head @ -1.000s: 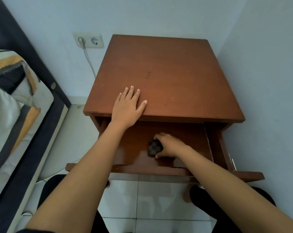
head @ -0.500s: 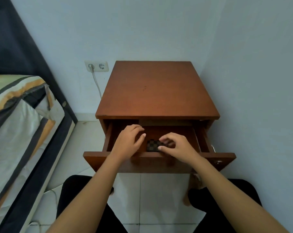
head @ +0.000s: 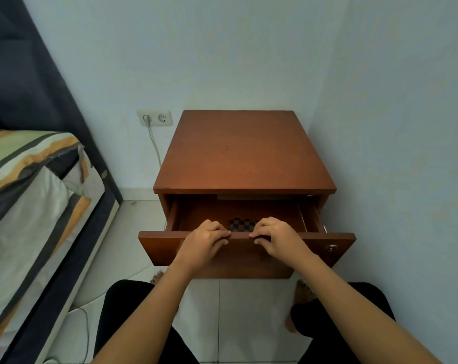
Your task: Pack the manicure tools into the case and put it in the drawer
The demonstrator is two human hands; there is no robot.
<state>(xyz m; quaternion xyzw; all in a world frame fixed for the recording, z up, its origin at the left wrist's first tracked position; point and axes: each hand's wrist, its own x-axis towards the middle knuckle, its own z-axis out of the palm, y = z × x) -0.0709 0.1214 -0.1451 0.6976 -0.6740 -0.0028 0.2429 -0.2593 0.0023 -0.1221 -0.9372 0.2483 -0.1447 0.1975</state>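
A brown wooden nightstand (head: 245, 153) stands in the room's corner with its drawer (head: 335, 239) pulled out. The black checkered manicure case (head: 242, 225) lies inside the drawer near its front, partly hidden by the front panel. My left hand (head: 205, 241) and my right hand (head: 277, 240) both grip the top edge of the drawer front, fingers curled over it, on either side of the case. Neither hand touches the case. No loose tools are visible.
A bed with striped bedding (head: 31, 206) and a dark frame lies to the left. A wall socket (head: 154, 117) with a white cable sits left of the nightstand. Walls close in behind and to the right. My knees and feet rest on the white tiled floor (head: 238, 311).
My right hand let go of the case inside the drawer. My left hand came off the nightstand top. Both hands moved onto the drawer front's top edge, and the view pulled back.
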